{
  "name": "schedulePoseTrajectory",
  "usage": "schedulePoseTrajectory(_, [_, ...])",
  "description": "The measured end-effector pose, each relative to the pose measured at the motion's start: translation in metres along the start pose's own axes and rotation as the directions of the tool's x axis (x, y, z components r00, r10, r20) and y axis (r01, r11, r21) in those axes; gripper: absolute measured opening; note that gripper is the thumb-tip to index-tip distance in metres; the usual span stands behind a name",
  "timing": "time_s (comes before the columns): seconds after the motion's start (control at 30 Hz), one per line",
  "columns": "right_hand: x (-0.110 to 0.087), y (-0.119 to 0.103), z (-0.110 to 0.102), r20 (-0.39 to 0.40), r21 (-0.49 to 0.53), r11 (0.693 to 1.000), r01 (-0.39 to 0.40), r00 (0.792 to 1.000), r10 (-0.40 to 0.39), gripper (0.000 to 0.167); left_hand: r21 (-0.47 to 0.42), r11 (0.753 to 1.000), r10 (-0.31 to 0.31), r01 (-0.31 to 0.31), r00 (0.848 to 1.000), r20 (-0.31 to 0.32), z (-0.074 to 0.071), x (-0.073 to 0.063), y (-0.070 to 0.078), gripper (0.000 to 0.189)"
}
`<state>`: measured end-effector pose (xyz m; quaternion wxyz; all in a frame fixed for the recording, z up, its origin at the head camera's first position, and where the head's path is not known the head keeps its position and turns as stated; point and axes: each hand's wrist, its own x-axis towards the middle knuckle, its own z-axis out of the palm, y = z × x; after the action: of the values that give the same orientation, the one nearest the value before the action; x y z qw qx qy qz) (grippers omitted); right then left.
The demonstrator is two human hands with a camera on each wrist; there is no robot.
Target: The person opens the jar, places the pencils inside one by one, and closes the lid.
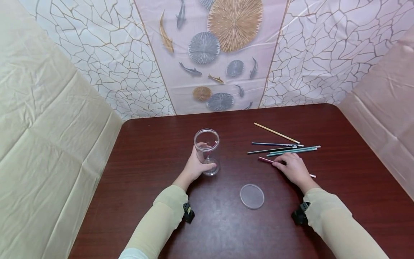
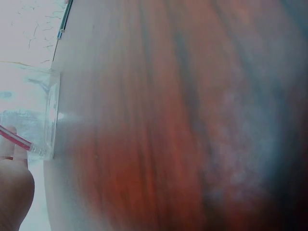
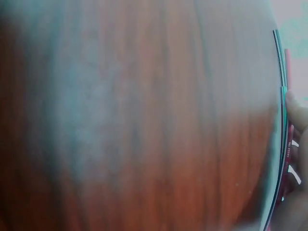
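My left hand [image 1: 195, 163] grips a clear jar [image 1: 207, 136] standing upright on the table, fingers around its far side and thumb in front. Through the jar's clear wall in the left wrist view shows a slim red stick [image 2: 17, 138] with a pale stripe; its full shape is hidden. Over on the right, my right hand [image 1: 292, 167] pinches a pink pencil [image 1: 266, 159] lying low at the table surface. Its white end emerges past the hand. Just beyond the fingers lie teal pencils [image 1: 292, 151]. A round clear lid [image 1: 252, 196] rests flat between the two hands.
Behind the teal pencils lie a black pencil [image 1: 270, 150], a dark blue pencil [image 1: 275, 144] and a yellow pencil [image 1: 276, 132]. The dark wooden table [image 1: 155, 144] meets a patterned cloth wall [image 1: 129, 64] at the back, with cloth walls on both sides.
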<state>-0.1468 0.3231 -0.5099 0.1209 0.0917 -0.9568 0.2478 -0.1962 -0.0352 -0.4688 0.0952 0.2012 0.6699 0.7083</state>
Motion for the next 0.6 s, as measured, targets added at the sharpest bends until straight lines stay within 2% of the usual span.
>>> schedulePoseTrajectory(0.33, [0.005,-0.015,-0.001,-0.035,0.082,0.996,-0.035,0.999,0.038,0.012,0.041,0.999,-0.001,0.002,1.000,-0.007,-0.002,0.001,-0.002,0.079])
schedulePoseTrajectory(0.6, [0.010,-0.023,-0.005,-0.062,0.091,0.996,0.007,0.998,-0.002,0.015,-0.058,0.997,0.046,-0.044,0.998,0.036,-0.002,0.003,-0.002,0.092])
